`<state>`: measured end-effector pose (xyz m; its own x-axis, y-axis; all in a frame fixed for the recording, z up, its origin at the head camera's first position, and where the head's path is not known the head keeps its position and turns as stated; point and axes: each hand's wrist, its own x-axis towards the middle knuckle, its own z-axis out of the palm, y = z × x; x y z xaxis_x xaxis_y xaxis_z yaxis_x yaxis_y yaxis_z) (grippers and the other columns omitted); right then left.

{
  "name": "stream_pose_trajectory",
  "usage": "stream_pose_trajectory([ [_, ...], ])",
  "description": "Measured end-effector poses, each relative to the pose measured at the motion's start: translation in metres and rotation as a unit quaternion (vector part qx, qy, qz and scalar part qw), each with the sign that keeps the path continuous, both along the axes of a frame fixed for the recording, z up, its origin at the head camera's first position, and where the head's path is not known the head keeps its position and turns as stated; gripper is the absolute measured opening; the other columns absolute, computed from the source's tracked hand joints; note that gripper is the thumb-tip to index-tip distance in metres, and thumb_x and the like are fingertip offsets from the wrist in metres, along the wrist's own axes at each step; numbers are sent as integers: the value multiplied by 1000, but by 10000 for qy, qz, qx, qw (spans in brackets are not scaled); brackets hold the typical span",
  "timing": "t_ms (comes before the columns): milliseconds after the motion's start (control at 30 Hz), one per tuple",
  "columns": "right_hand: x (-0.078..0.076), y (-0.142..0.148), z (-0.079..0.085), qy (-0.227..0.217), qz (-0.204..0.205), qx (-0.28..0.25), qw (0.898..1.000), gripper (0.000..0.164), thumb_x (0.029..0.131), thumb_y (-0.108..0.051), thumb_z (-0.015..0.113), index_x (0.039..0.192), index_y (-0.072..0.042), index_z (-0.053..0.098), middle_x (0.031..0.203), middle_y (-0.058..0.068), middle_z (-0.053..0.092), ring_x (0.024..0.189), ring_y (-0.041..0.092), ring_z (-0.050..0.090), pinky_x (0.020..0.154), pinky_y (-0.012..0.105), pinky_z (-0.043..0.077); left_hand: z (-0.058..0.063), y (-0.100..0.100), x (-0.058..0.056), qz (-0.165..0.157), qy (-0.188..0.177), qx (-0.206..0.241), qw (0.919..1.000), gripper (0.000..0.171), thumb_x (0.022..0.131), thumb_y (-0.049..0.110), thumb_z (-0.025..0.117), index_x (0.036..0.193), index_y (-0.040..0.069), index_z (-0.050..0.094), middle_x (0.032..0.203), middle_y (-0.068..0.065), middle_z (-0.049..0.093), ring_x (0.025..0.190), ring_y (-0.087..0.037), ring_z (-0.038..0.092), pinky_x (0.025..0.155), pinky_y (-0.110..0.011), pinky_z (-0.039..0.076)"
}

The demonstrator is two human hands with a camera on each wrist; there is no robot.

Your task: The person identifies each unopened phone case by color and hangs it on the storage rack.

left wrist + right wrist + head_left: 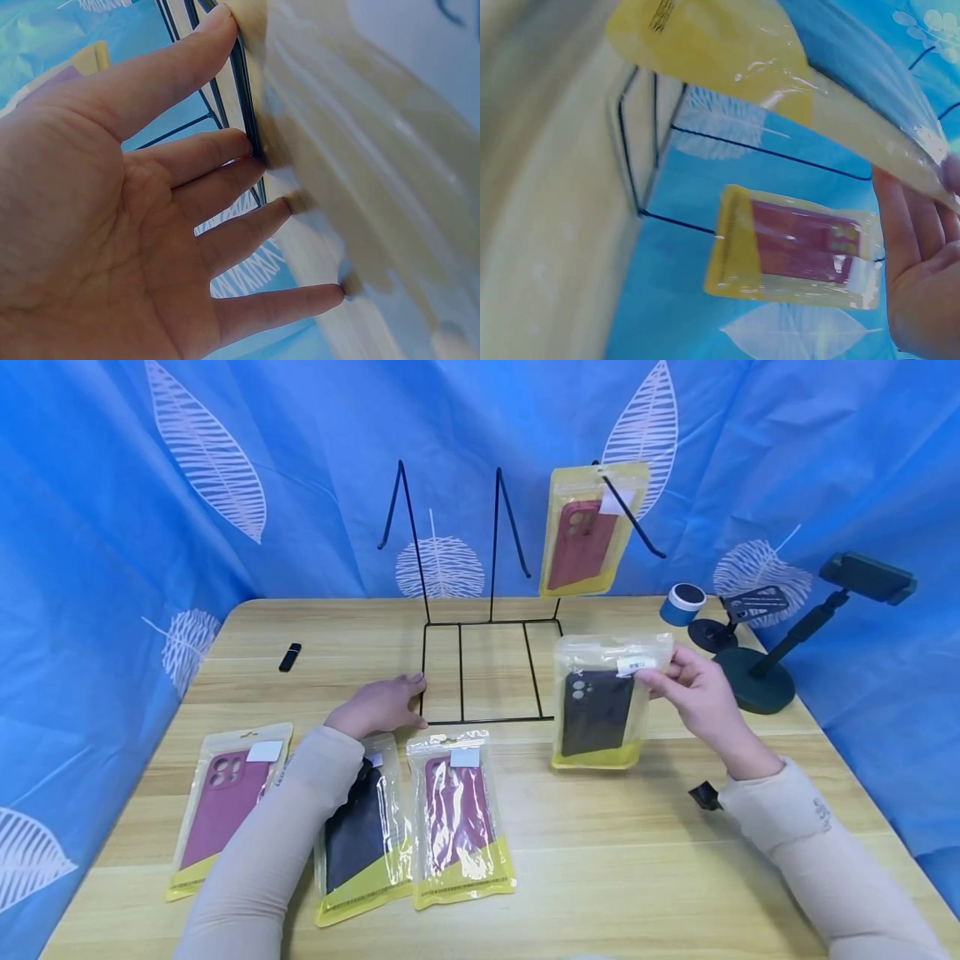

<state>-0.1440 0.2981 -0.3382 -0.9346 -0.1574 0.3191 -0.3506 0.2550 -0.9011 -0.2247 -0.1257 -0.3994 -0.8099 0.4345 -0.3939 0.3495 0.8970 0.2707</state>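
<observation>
One clear, yellow-based packet [591, 652], dark case [597, 714] inside, hangs pinched in the right hand [699, 695], left hand [381, 704] outspread.

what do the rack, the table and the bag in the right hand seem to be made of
Rack: probably metal, coated or painted black; thin rods bent into angles. Table: wood or wood-look laminate, smooth; pale grain shows. Bag: likely plastic film, glossy; see-through with bright highlights.

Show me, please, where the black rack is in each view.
Head: black rack in the middle, its hooks above.
Left wrist: black rack at upper centre, by the left hand's fingertips.
Right wrist: black rack across the middle.
Shared landmark: blue curtain, white leaf prints.
</observation>
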Motion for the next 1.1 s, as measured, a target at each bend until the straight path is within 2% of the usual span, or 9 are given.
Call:
stream_pose_trajectory([
  [133,-6,2,17,467,-150,-443,9978,16,97,-1,59,105,-11,67,87,-10,75,76,1,69,68,14,57,1,0,1,31,-9,16,10000,86,92,44,67,157,10,23,165,-12,16,149,-40,23,119,-58,26],
  [267,-12,1,37,934,-253,-1135,9888,18,97,0,59,113,-3,66,95,-1,77,77,7,71,69,16,58,0,-1,2,41,0,33,10000,86,92,44,67,157,10,23,165,-12,16,150,-40,23,119,-58,25],
  [367,-17,0,48,1290,-345,-1553,9788,16,96,2,60,111,3,65,98,5,77,79,11,72,71,18,59,0,-1,3,47,-7,33,10000,86,92,44,67,157,10,22,165,-11,16,150,-40,22,120,-59,24],
  [500,-23,-1,55,1530,-508,-1600,9739,12,95,2,61,105,2,66,97,8,76,77,13,72,72,19,59,1,-1,4,54,-29,16,10000,86,92,44,66,157,10,22,165,-11,16,150,-40,21,120,-59,24],
  [767,-35,-1,59,1239,-564,-1683,9763,16,95,-2,63,110,1,65,95,4,77,77,12,72,71,18,59,1,0,3,38,-14,50,10000,84,93,43,66,157,9,24,165,-10,16,151,-38,21,120,-57,24],
  [933,-43,-3,58,1077,-538,-1734,9775,14,95,-4,64,108,0,66,88,3,77,74,12,72,67,19,59,1,0,3,69,-46,67,9999,84,93,43,66,157,10,23,166,-10,15,151,-38,19,121,-58,23],
  [1100,-48,-3,56,1012,-690,-1760,9767,13,93,-7,66,104,0,67,80,3,75,72,11,71,66,18,58,1,0,2,82,-44,46,9999,84,93,43,66,157,10,24,166,-10,16,151,-39,20,120,-58,23],
])
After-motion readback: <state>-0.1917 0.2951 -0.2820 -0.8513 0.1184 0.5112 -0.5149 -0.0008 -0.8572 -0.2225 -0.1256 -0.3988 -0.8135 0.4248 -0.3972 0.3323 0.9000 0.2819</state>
